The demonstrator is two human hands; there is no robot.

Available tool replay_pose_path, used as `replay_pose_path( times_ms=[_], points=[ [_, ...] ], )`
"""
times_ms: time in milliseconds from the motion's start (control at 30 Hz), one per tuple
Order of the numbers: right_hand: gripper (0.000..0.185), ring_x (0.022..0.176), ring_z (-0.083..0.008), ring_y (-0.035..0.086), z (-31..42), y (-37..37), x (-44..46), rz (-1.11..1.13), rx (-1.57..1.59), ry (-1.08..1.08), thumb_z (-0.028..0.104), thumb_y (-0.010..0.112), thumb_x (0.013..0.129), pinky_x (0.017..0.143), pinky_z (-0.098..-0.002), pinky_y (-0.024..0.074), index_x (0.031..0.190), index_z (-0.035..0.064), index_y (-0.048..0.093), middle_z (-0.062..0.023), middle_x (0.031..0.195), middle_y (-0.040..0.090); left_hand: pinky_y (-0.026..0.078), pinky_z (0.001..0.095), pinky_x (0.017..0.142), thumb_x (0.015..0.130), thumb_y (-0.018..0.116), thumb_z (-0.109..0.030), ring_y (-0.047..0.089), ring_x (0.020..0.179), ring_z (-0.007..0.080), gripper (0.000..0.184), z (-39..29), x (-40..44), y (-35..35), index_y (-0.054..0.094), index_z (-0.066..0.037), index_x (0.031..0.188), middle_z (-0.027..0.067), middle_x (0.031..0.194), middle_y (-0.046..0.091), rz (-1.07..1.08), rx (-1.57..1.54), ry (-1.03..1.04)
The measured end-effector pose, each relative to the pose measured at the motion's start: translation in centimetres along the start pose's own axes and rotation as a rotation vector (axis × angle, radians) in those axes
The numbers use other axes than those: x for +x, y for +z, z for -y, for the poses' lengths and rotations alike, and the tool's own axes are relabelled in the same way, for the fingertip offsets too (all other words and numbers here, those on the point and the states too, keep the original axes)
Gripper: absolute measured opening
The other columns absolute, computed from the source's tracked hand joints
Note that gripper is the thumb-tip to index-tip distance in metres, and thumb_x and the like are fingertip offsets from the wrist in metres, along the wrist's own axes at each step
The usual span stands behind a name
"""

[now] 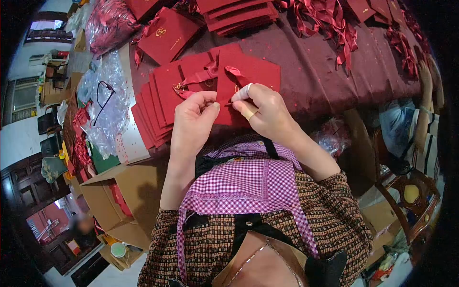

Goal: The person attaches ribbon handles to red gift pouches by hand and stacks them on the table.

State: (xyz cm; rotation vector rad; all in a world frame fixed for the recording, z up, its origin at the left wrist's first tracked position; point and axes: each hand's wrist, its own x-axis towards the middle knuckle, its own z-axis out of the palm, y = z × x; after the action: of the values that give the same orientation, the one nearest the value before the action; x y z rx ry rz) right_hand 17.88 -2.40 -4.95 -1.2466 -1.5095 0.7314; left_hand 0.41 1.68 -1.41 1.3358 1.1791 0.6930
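Note:
In front of me a red paper bag (260, 71) with a satin ribbon (236, 74) lies on a fanned stack of similar red bags (160, 91). My left hand (196, 119) is closed, thumb and fingers pressed together at the left edge of the top bag; what lies between them is too small to make out. Over the bag's front, my right hand (265, 107) is closed in a pinch close to the lower end of the ribbon. A white wrap covers one of its fingers, and a ring is on another. The fingertips hide the ribbon's end.
More red bags (167, 36) and loose ribbons (330, 28) cover the far side of the dark red tablecloth (306, 71). At the left are clear plastic wrapping (107, 110) and an open cardboard box (107, 198). Another person's arm (424, 115) rests at the right edge.

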Motion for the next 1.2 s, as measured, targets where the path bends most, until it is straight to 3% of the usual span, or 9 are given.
replay_pose_path(
  times_ms=[333, 533, 600, 700, 833, 900, 967, 1033, 1200],
  points=[
    [0.013, 0.073, -0.033, 0.062, -0.2, 0.8, -0.2, -0.05, -0.073, -0.085, 0.001, 0.068, 0.077, 0.065, -0.0389, 0.0488, 0.085, 0.0008, 0.058, -0.0149, 0.077, 0.061, 0.042, 0.0186, 0.06, 0.088, 0.06, 0.001, 0.051, 0.07, 0.0025, 0.016, 0.1, -0.4, 0.3, 0.062, 0.003, 0.104, -0.0027, 0.082, 0.06, -0.005, -0.009, 0.027],
    [0.016, 0.07, -0.0334, 0.06, 0.1, 1.6, -0.4, -0.108, -0.226, -0.225, -0.003, 0.066, 0.074, 0.062, -0.0412, 0.048, 0.085, 0.0009, 0.055, -0.0142, 0.076, 0.059, 0.042, 0.0193, 0.056, 0.087, 0.06, 0.001, 0.05, 0.066, 0.0021, 0.012, 0.5, -0.3, 0.7, 0.062, 0.003, 0.099, -0.0038, 0.078, 0.058, -0.048, 0.162, 0.114],
    [0.019, 0.07, -0.0332, 0.059, 0.0, 2.0, -0.6, -0.084, -0.429, -0.291, -0.004, 0.066, 0.072, 0.061, -0.0401, 0.048, 0.086, 0.0, 0.054, -0.0138, 0.079, 0.059, 0.044, 0.0215, 0.057, 0.086, 0.06, 0.001, 0.052, 0.066, 0.004, 0.011, 1.1, -0.3, 0.7, 0.062, 0.004, 0.097, -0.0007, 0.077, 0.059, -0.053, 0.145, 0.127],
    [0.019, 0.071, -0.033, 0.059, 0.7, 1.7, -0.7, -0.046, -0.474, -0.335, -0.005, 0.065, 0.07, 0.061, -0.0385, 0.0486, 0.084, -0.0007, 0.053, -0.0139, 0.082, 0.059, 0.046, 0.0231, 0.059, 0.086, 0.059, 0.001, 0.054, 0.068, 0.0065, 0.012, 1.0, -0.6, 1.2, 0.061, 0.005, 0.097, 0.004, 0.078, 0.061, -0.085, 0.224, 0.169],
    [0.018, 0.07, -0.0334, 0.059, 0.3, 1.7, -0.2, -0.092, -0.362, -0.33, -0.004, 0.066, 0.072, 0.061, -0.0387, 0.0483, 0.084, -0.0001, 0.053, -0.0146, 0.08, 0.059, 0.047, 0.0242, 0.061, 0.085, 0.06, 0.001, 0.056, 0.069, 0.0089, 0.014, 1.6, -0.5, 1.1, 0.06, 0.006, 0.098, 0.0083, 0.082, 0.062, -0.106, 0.243, 0.196],
    [0.016, 0.07, -0.0341, 0.06, -0.5, 1.9, -0.3, -0.099, -0.074, -0.097, -0.003, 0.066, 0.075, 0.061, -0.0398, 0.0478, 0.085, 0.0007, 0.054, -0.0156, 0.076, 0.059, 0.047, 0.0245, 0.062, 0.084, 0.06, 0.001, 0.056, 0.07, 0.0092, 0.016, 1.5, -0.6, 1.0, 0.06, 0.006, 0.099, 0.0086, 0.082, 0.062, -0.092, 0.211, 0.175],
    [0.015, 0.07, -0.0347, 0.06, -0.6, 2.0, -0.2, -0.12, -0.044, -0.102, -0.002, 0.066, 0.077, 0.06, -0.0408, 0.0471, 0.085, 0.0018, 0.054, -0.0164, 0.073, 0.059, 0.047, 0.0249, 0.063, 0.084, 0.06, 0.001, 0.056, 0.07, 0.0096, 0.017, 1.6, -0.5, 1.1, 0.06, 0.006, 0.1, 0.0088, 0.082, 0.062, -0.078, 0.179, 0.149],
    [0.017, 0.069, -0.0337, 0.059, -0.6, 2.2, -0.2, -0.149, -0.165, -0.209, -0.003, 0.066, 0.074, 0.059, -0.04, 0.0473, 0.085, 0.0005, 0.054, -0.0157, 0.074, 0.058, 0.043, 0.019, 0.064, 0.086, 0.059, 0.003, 0.049, 0.07, 0.0036, 0.016, 2.1, -0.5, 1.2, 0.061, 0.004, 0.102, -0.0019, 0.083, 0.059, -0.101, 0.303, 0.267],
    [0.02, 0.064, -0.0315, 0.054, 0.4, 1.8, -0.6, -0.099, -0.445, -0.4, -0.003, 0.065, 0.07, 0.056, -0.0385, 0.0465, 0.084, -0.0011, 0.051, -0.0144, 0.075, 0.055, 0.044, 0.0211, 0.061, 0.086, 0.057, 0.003, 0.05, 0.068, 0.0051, 0.016, 1.2, -0.9, 1.4, 0.061, 0.003, 0.101, 0.0014, 0.08, 0.059, -0.107, 0.475, 0.33]
  ],
)
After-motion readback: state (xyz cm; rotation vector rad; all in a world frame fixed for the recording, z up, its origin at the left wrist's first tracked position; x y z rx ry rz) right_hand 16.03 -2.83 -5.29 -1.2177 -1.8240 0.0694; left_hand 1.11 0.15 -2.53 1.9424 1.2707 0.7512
